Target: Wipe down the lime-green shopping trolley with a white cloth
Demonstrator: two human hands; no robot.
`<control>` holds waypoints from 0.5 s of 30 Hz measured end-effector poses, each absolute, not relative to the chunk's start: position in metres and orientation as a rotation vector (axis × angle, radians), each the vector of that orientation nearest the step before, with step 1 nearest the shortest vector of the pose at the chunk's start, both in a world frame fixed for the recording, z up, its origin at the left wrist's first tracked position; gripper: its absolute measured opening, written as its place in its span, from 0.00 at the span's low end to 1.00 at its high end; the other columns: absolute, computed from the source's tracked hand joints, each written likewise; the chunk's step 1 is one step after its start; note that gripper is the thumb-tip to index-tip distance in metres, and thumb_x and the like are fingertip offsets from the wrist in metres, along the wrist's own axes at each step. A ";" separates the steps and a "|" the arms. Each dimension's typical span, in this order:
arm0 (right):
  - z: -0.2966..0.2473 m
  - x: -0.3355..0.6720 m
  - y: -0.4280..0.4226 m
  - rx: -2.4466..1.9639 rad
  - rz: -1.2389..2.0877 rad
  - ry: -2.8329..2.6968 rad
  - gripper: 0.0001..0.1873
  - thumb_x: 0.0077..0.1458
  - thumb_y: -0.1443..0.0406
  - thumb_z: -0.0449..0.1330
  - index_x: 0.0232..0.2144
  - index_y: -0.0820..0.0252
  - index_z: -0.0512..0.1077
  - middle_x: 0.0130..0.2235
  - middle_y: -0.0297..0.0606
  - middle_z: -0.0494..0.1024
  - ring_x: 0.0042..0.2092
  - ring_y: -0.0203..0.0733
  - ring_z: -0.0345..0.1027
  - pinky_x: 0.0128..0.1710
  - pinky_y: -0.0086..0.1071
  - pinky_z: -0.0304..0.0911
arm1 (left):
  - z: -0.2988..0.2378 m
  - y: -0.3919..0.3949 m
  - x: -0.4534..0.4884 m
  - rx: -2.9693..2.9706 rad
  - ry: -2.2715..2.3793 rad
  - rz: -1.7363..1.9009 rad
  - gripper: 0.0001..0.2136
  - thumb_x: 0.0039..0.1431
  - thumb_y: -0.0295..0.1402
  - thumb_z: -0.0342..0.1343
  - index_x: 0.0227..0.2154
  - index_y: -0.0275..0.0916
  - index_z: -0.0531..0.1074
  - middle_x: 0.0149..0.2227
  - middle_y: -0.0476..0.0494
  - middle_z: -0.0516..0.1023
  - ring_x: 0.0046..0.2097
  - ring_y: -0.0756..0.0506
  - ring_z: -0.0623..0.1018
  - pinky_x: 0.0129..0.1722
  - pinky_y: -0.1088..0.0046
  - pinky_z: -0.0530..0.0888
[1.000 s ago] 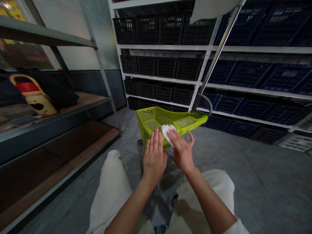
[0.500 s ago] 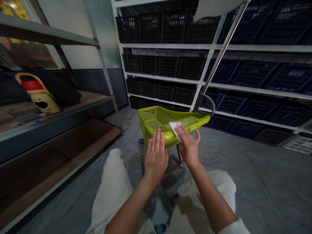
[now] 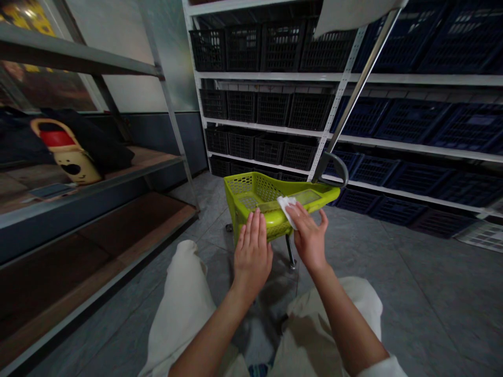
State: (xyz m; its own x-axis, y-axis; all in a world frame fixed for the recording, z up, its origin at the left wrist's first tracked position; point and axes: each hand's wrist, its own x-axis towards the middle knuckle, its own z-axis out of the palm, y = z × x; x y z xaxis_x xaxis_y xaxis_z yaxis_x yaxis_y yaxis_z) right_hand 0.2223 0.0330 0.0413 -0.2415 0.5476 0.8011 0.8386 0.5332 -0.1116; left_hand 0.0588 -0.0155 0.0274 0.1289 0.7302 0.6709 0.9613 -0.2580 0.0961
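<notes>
Head view: right hand point(image 3: 309, 238) holds white tissue point(image 3: 286, 202) against green basket point(image 3: 276, 218).

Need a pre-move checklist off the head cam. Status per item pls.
1. White cloth under the right hand: ok, its fingers press it on the green basket's near rim.
2. Left hand on the basket: ok, fingers laid flat on the near side, left of the cloth.
3. Basket upright: ok, open side up.
4. All wheels on the floor: cannot tell, not all of them show.
5. Right hand apart from the metal pole: ok, the pole rises beyond the basket's narrow end.
6. Cloth damp or dry: cannot tell.
</notes>
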 end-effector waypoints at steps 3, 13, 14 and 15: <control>0.039 0.218 0.033 -1.209 -0.456 -1.796 0.34 0.56 0.76 0.47 0.63 0.50 0.62 0.61 0.38 0.74 0.65 0.43 0.63 0.69 0.50 0.31 | 0.028 -0.015 0.062 -2.070 -1.633 -0.895 0.36 0.63 0.29 0.47 0.71 0.27 0.40 0.73 0.32 0.48 0.74 0.39 0.47 0.70 0.57 0.56; 0.039 0.216 0.028 -1.075 -0.382 -1.972 0.35 0.54 0.77 0.47 0.63 0.51 0.62 0.62 0.38 0.73 0.66 0.41 0.62 0.69 0.48 0.33 | 0.027 -0.016 0.059 -2.071 -1.643 -0.885 0.37 0.63 0.29 0.49 0.71 0.26 0.40 0.73 0.31 0.49 0.74 0.39 0.48 0.69 0.56 0.57; 0.038 0.221 0.033 -1.123 -0.408 -1.915 0.35 0.54 0.77 0.47 0.62 0.51 0.63 0.62 0.38 0.73 0.66 0.41 0.62 0.69 0.49 0.33 | 0.028 -0.016 0.059 -2.073 -1.645 -0.882 0.37 0.63 0.29 0.49 0.71 0.27 0.40 0.73 0.32 0.49 0.74 0.39 0.48 0.69 0.56 0.57; 0.038 0.224 0.035 -1.165 -0.429 -1.856 0.34 0.54 0.77 0.46 0.61 0.51 0.64 0.61 0.39 0.73 0.66 0.42 0.62 0.69 0.50 0.33 | 0.029 -0.016 0.059 -2.074 -1.646 -0.882 0.37 0.63 0.29 0.49 0.71 0.27 0.39 0.73 0.32 0.48 0.74 0.39 0.48 0.69 0.57 0.57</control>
